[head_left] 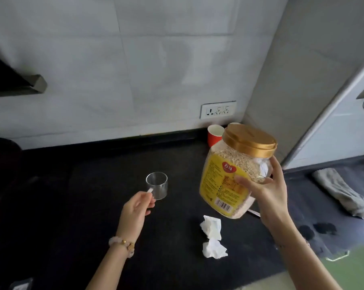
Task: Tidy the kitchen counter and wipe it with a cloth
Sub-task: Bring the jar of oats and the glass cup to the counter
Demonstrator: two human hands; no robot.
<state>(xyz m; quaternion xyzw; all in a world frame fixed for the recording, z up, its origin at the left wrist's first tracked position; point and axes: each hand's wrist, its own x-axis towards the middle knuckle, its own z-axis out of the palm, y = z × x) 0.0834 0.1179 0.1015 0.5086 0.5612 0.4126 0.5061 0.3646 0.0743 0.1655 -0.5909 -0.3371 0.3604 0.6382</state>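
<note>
The black counter (97,185) fills the lower view, running back to a pale wall with a socket strip (218,109) at about one o'clock. Largest on it is the grey cloth (342,192), lying bunched at three o'clock near the counter's right end, untouched, so wiping looks not yet begun. Next is the jar (235,170), gold-lidded, yellow-labelled and full of pale grain, held clear of the counter at two o'clock and tilted with its lid leaning to the right; the right hand (267,191) wraps it from the side, thumb across the label and fingers curled round the far wall, closed firmly on it. A red paper cup (214,135) stands behind the jar near the wall. Two crumpled tissues (212,237) lie at five o'clock, just under the jar. A clear glass (157,186) stands upright near centre. The left hand (135,210), at seven o'clock, pinches a small white scrap (150,190) between thumb and forefinger, right against the glass's near wall. The risks, as I judge them: the one-handed side grip on a heavy, tilted jar could slip, and the left hand's knuckles could nudge the light glass over.
</note>
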